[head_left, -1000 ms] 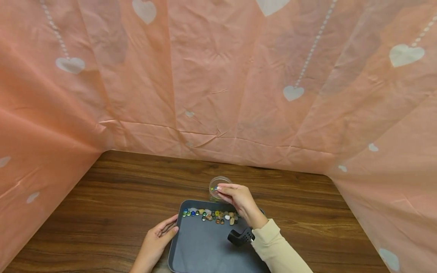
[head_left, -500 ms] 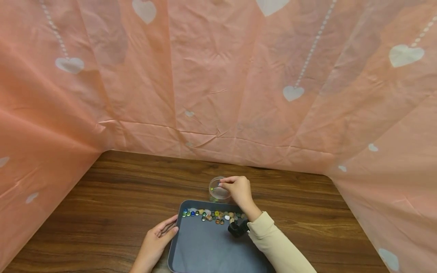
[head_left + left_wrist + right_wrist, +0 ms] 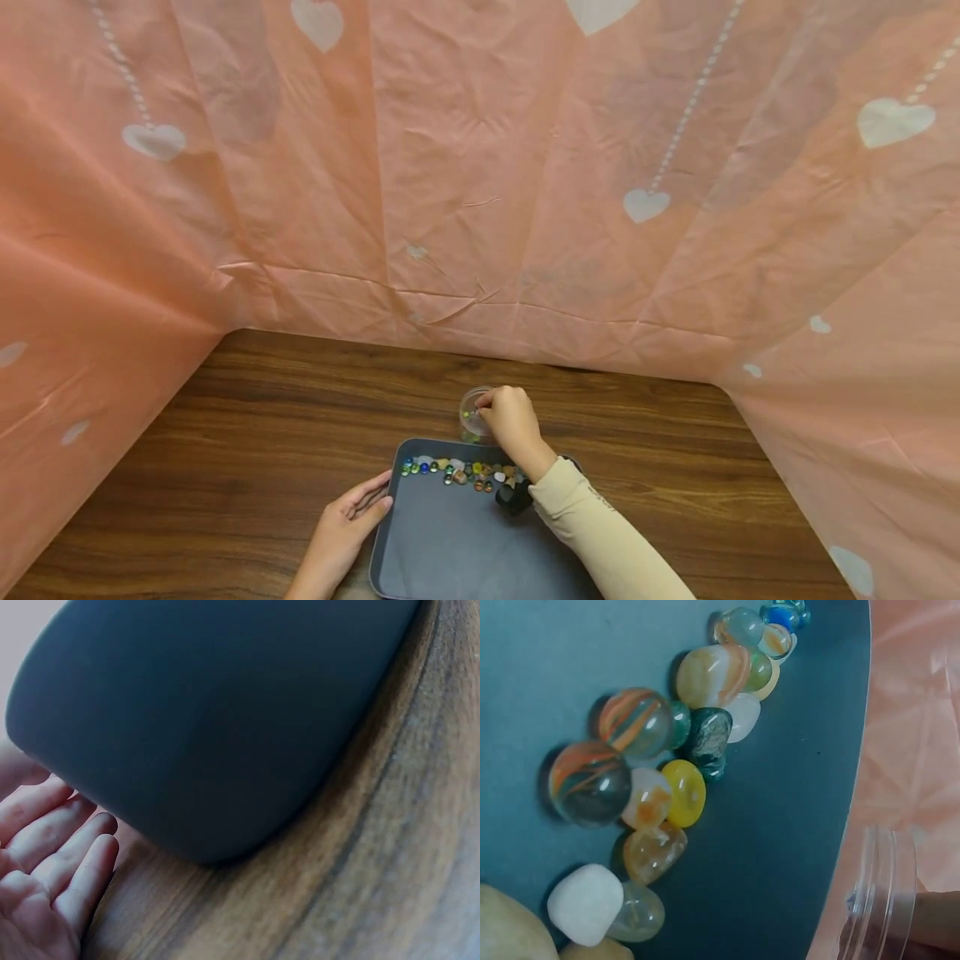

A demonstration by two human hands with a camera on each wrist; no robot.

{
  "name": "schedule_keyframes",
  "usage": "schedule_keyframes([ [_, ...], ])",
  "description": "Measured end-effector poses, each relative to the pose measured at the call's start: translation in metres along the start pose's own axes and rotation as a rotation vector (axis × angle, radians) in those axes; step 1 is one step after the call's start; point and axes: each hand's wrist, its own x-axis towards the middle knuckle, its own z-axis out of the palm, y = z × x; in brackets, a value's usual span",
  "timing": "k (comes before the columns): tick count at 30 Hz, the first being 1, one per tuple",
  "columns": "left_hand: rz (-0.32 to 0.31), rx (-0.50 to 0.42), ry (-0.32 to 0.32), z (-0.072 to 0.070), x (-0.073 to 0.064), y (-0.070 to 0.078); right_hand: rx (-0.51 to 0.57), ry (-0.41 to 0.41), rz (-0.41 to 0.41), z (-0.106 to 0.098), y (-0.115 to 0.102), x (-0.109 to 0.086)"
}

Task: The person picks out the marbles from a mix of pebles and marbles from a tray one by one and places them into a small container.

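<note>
My left hand point(image 3: 347, 523) lies along the left side of the dark grey tray point(image 3: 442, 550), thumb at the rim. In the left wrist view its fingers point(image 3: 88, 881) look extended beside the tray's outer wall. Across the tray, my right hand point(image 3: 513, 423) reaches to the clear round jar point(image 3: 472, 427), fingers bent and tips inside its mouth. What those fingertips hold is hidden, so I cannot tell. Glass marbles and polished stones lie in a band along the tray's far side. The right wrist view shows an orange-swirled marble point(image 3: 590, 784), a white stone point(image 3: 585, 904) and a yellow stone point(image 3: 683, 793).
A dark wooden table point(image 3: 300, 417) carries the tray and jar. The jar stands just beyond the tray's far rim, with a few small green pieces in it. Pink cloth point(image 3: 487, 167) with white hearts encloses the back and sides.
My right hand has turned and dipped further into the jar, its back now upward. The small blue and white thing seen at its fingertips earlier is hidden. My left hand has stayed put.
</note>
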Motion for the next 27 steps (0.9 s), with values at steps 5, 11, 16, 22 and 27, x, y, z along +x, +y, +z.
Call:
schedule_keyframes([
  [5,-0.001,-0.006,-0.004,0.000,0.000,0.000,-0.010,-0.028,-0.011,0.000,0.001,0.000],
  [11,0.002,-0.010,0.001,0.001,0.000,0.000,0.034,0.024,-0.003,0.001,0.003,-0.002],
  [16,-0.001,-0.012,-0.001,0.001,0.000,0.000,0.145,0.046,0.033,-0.002,0.001,-0.010],
  [22,0.004,0.016,-0.007,-0.002,-0.002,0.003,0.403,0.075,0.127,-0.005,-0.012,-0.024],
  [27,0.016,0.024,-0.002,-0.004,-0.002,0.003,0.573,-0.013,0.150,0.003,-0.028,-0.036],
])
